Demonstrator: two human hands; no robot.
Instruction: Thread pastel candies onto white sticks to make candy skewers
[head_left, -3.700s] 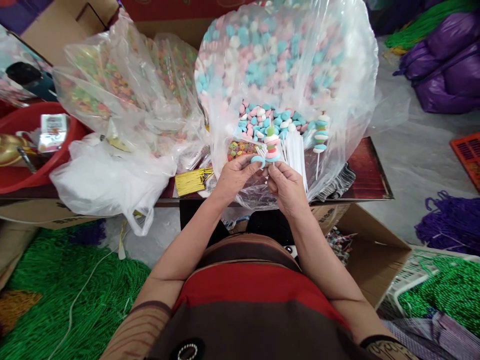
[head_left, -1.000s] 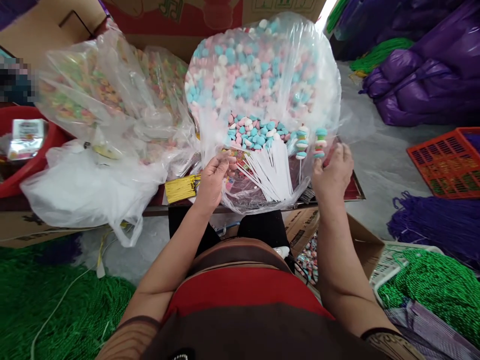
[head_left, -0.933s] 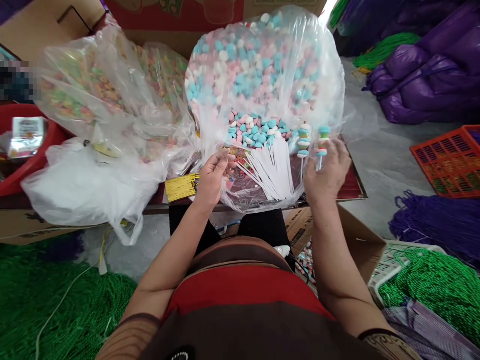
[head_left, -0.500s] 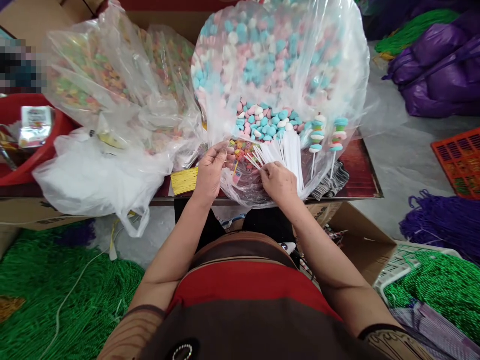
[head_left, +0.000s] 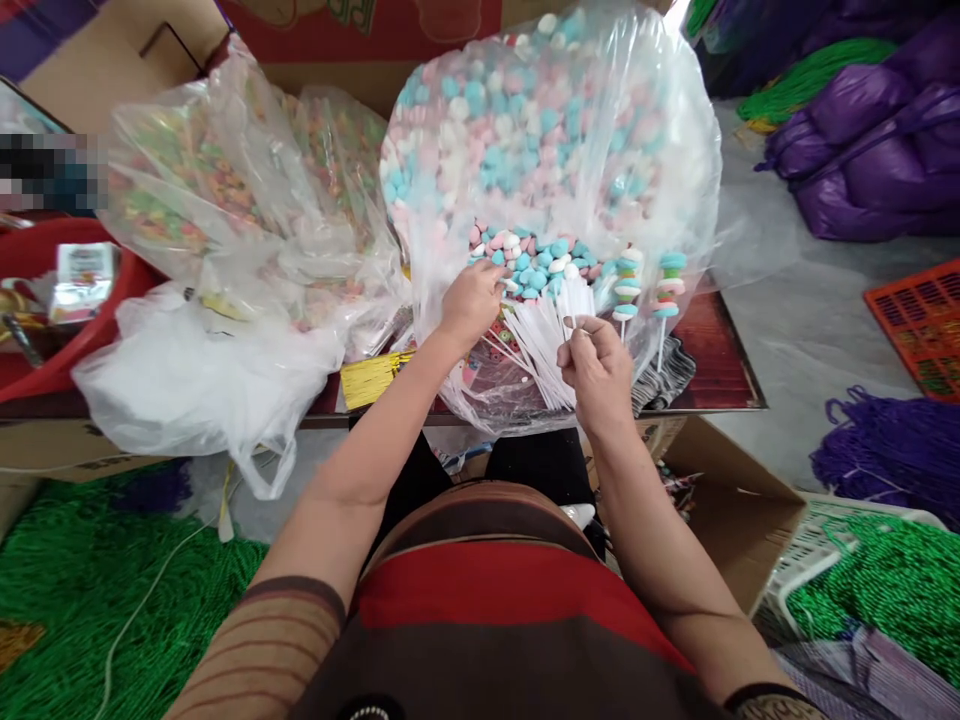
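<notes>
My left hand (head_left: 471, 303) reaches into the near edge of the pink, white and blue marshmallow candies (head_left: 534, 268). Its fingers are bent together at a pale candy (head_left: 510, 286). Closed in a pinch, my right hand (head_left: 598, 368) holds a thin white stick, mostly hidden by the fingers. Between the hands lies a fanned bundle of white paper sticks (head_left: 541, 345). To the right, two candy skewers (head_left: 627, 285) rest on the plastic, threaded with stacked blue, white, pink and green pieces. Small colourful gummies (head_left: 501, 335) show partly under the sticks.
A big clear bag (head_left: 555, 130) of candies fills the back. Bags of fruit-coloured gummies (head_left: 247, 170) and a white plastic bag (head_left: 202, 350) stand left, beside a red basin (head_left: 135, 285). Yellow twist ties (head_left: 367, 380) lie near my left forearm. An open carton (head_left: 720, 500) sits below right.
My left hand has moved forward and right, from above the gummies to the marshmallow candies. My right hand has lifted off the stick bundle and shifted right, pinching a stick.
</notes>
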